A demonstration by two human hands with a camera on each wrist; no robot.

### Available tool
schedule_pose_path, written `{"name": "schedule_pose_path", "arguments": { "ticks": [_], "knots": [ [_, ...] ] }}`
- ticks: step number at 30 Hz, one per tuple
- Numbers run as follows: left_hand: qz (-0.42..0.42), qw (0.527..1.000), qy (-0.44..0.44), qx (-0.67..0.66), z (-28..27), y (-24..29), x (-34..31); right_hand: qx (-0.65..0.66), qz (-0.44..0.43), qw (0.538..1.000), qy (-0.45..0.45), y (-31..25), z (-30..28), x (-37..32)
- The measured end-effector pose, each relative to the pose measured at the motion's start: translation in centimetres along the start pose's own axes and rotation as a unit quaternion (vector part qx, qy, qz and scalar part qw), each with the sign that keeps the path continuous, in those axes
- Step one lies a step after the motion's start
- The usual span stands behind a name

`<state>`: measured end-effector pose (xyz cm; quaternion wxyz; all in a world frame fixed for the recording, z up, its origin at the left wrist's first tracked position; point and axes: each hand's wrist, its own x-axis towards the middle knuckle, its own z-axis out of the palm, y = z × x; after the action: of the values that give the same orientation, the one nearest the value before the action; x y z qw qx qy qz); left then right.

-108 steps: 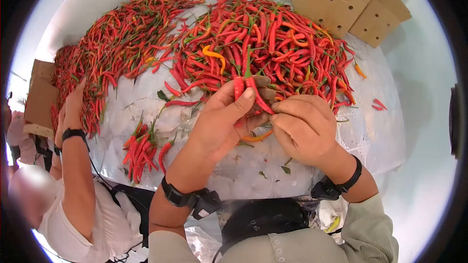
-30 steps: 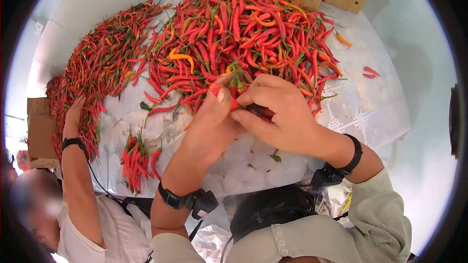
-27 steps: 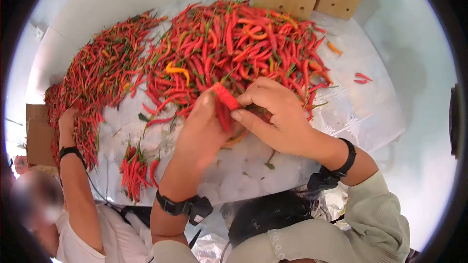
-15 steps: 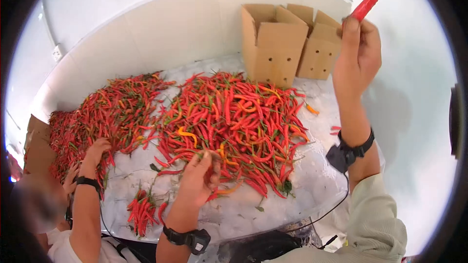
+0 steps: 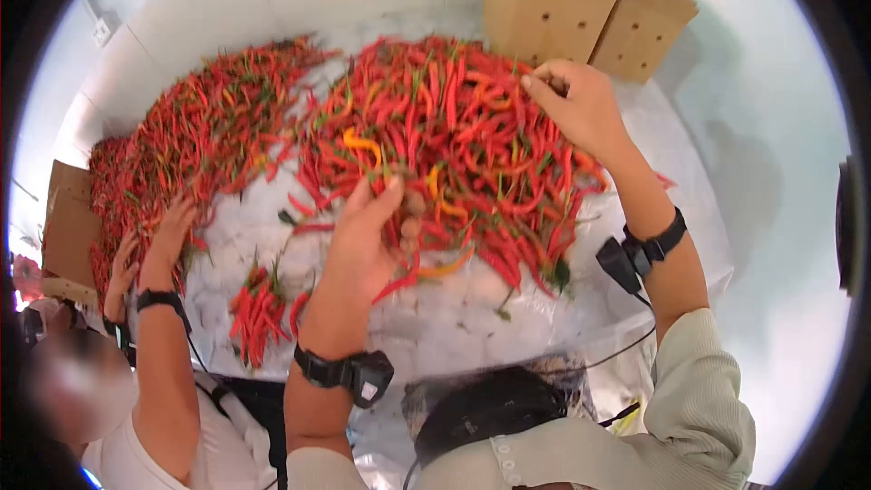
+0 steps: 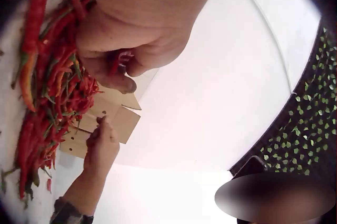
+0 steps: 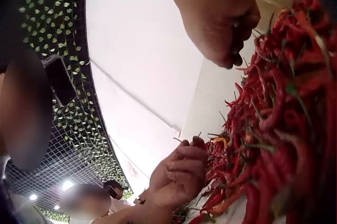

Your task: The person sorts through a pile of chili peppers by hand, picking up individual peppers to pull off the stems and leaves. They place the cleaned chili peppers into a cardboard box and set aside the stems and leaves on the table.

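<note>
My left hand (image 5: 358, 240) curls round red chili peppers (image 6: 124, 59) close to the front of a large pile of chilies (image 5: 458, 113). Most of what it holds is hidden by the palm; red shows between thumb and fingers in the left wrist view, and thin stems stick up above the fingertips in the right wrist view. My right hand (image 5: 585, 109) is over the right side of that pile, its fingers loosely bent and no chili visible in them. A curved orange-yellow chili (image 5: 363, 143) lies on the pile near my left hand.
Cardboard boxes (image 5: 562, 4) with round holes stand behind the pile. A second chili pile (image 5: 218, 109) spreads to the left, where another person's hands (image 5: 168, 236) work. A small bunch of red chilies (image 5: 257, 316) lies at the front left of the plastic-covered table (image 5: 435, 336).
Both hands worked together on red chilies; then my right hand lifted a thick red chili high to the right. It has come back down over the pile, no longer showing that chili.
</note>
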<state>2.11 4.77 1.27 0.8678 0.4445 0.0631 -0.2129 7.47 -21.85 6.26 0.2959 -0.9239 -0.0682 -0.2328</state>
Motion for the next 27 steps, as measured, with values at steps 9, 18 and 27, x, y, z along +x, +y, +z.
{"name": "schedule_pose_path", "arguments": {
  "ticks": [9, 18, 27],
  "knots": [
    [-0.021, 0.998, -0.06, -0.007, -1.5, -0.1, 1.3, 0.033, -0.072, 0.991, -0.107, -2.5, 3.1, -7.2],
    [-0.028, 0.997, -0.061, -0.022, -0.7, -0.2, 0.8, -0.056, -0.155, 0.979, -0.12, -2.3, 4.0, -8.6],
    [-0.075, 0.994, -0.05, 0.069, 0.2, -0.8, 0.4, 0.098, -0.096, 0.989, -0.053, -3.3, 4.5, -8.9]
  ]
}}
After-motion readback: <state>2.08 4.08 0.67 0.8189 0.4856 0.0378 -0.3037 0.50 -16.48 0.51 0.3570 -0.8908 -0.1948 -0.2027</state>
